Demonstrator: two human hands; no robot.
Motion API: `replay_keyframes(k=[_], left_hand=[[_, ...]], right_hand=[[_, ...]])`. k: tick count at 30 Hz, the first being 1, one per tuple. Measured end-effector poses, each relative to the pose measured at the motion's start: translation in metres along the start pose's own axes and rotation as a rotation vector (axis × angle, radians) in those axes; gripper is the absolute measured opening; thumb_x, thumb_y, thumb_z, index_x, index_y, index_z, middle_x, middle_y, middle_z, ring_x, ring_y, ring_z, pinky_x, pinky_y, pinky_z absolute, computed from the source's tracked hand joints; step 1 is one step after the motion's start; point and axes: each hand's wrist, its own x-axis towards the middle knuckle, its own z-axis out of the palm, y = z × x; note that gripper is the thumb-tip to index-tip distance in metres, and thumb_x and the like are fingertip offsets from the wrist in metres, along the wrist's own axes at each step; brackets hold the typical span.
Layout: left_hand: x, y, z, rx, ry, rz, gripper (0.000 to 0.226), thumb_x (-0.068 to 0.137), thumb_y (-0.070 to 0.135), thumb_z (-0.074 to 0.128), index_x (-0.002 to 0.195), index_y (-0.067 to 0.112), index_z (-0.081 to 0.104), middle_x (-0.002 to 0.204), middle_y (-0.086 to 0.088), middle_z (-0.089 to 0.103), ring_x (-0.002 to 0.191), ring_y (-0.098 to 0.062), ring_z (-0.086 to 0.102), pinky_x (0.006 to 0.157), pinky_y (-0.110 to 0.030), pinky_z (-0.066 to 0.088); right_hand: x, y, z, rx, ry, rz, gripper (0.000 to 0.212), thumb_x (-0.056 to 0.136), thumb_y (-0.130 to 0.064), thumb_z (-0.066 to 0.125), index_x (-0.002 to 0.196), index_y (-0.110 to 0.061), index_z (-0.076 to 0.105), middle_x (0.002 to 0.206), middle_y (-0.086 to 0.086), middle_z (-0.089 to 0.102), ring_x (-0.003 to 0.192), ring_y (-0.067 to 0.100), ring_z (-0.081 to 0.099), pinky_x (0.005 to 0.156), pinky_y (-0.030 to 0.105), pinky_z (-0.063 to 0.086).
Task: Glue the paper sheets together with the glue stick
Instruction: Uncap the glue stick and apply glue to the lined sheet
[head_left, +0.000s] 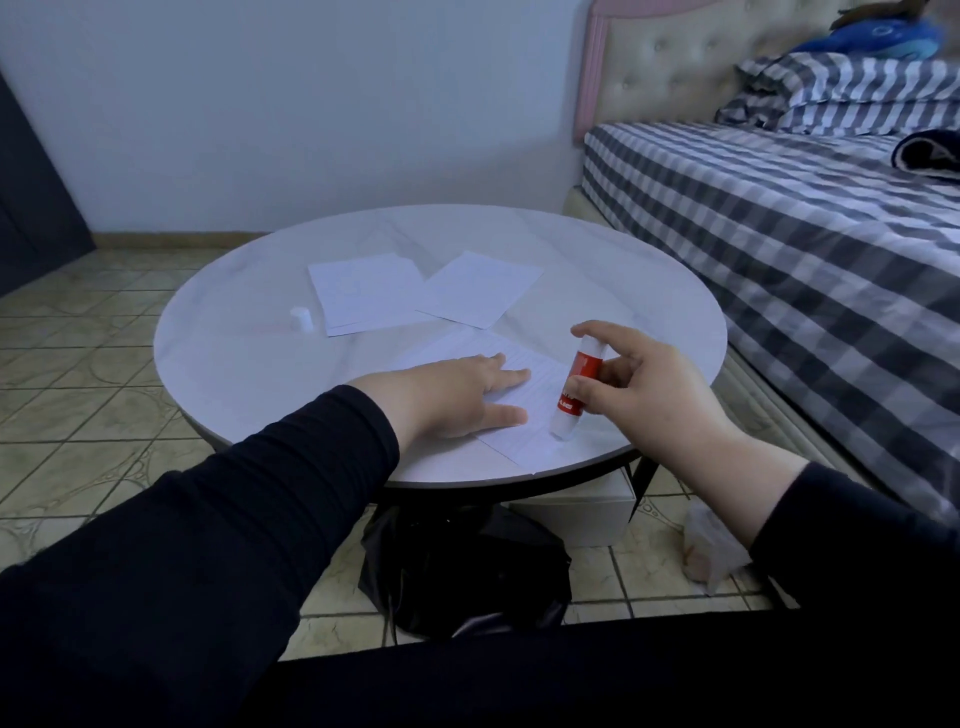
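Note:
A lined paper sheet (524, 421) lies at the near edge of the round white table (249, 364). My left hand (457, 397) lies flat on it, fingers spread, pinning it down. My right hand (644, 395) grips a red and white glue stick (577, 387), tilted with its lower end touching the sheet's right part. The stick's white cap (301, 318) stands apart at the table's left. Two more sheets, a stacked pair (363, 291) and a single sheet (480, 288), lie farther back.
A bed with a checked cover (810, 244) runs close along the table's right side. Under the table sit a black bag (462, 571), a white box (576, 514) and a pale plastic bag (711, 545). The floor is tiled.

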Motion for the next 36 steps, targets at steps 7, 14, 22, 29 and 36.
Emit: replay_keyframes(k=[7,14,22,29,36], left_hand=[[0.0,-0.004,-0.003,-0.015,-0.002,0.018,0.065,0.094,0.06,0.044,0.15,0.049,0.014,0.162,0.016,0.001,0.149,-0.007,0.002,0.121,-0.038,0.007],[-0.003,-0.006,-0.011,-0.05,0.032,0.002,0.062,0.087,0.059,0.057,0.143,0.052,0.032,0.157,0.026,0.016,0.144,-0.005,0.021,0.117,-0.03,0.018],[0.011,-0.001,-0.014,-0.05,0.118,0.016,0.04,0.088,0.054,0.057,0.127,0.049,0.05,0.142,0.02,0.041,0.129,-0.007,0.04,0.108,-0.035,0.034],[0.026,-0.011,-0.017,-0.027,0.17,0.047,0.043,0.087,0.053,0.057,0.128,0.044,0.051,0.136,0.022,0.045,0.126,-0.004,0.042,0.104,-0.034,0.039],[0.039,-0.022,-0.019,-0.017,0.169,0.101,0.043,0.085,0.057,0.058,0.126,0.044,0.052,0.131,0.025,0.047,0.12,-0.002,0.044,0.1,-0.033,0.042]], right_hand=[[0.017,0.007,-0.031,0.297,0.071,0.102,0.04,0.079,-0.009,0.077,0.112,-0.023,0.06,0.08,0.011,0.074,0.08,0.025,0.072,0.073,0.039,0.061],[0.042,0.013,-0.048,-0.001,0.075,0.089,0.031,0.07,-0.019,0.083,0.086,-0.014,0.057,0.081,-0.005,0.067,0.062,0.013,0.06,0.063,0.032,0.048],[0.082,0.017,-0.052,-0.552,-0.066,-0.067,0.035,0.093,-0.028,0.058,0.126,-0.024,0.047,0.112,-0.005,0.057,0.093,0.016,0.055,0.085,0.033,0.045],[0.121,0.039,-0.043,-0.592,0.073,0.034,0.02,0.097,-0.035,0.049,0.114,-0.031,0.06,0.103,-0.003,0.049,0.099,0.018,0.047,0.084,0.035,0.026],[0.139,0.055,-0.029,-0.07,0.153,0.135,0.017,0.087,-0.029,0.067,0.102,-0.034,0.072,0.084,-0.002,0.063,0.065,0.012,0.051,0.058,0.025,0.037]])
